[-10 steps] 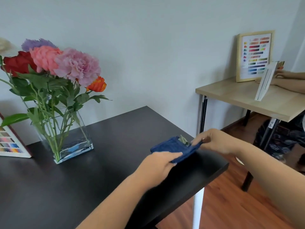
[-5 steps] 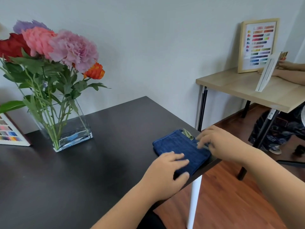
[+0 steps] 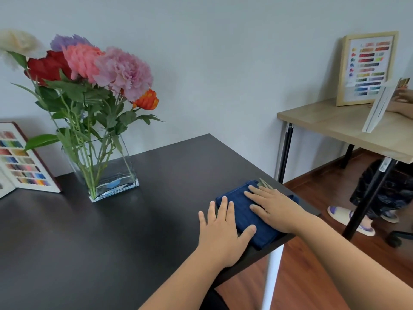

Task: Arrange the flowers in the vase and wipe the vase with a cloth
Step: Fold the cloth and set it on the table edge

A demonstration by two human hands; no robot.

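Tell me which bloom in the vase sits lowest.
The small orange flower, hanging at the bouquet's right edge, under the big pink-lilac bloom. The red, coral, purple and cream heads all sit higher.

Light: bright, even — soft shadows | Glare: faint on vase (image 3: 105,166) | Edges: bowed (wide-angle), slightly soft

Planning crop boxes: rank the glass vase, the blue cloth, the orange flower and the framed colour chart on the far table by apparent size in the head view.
1. Glass vase
2. Framed colour chart, close to the vase; it stands farther off, so true size is unsure
3. Blue cloth, partly covered by both hands
4. Orange flower
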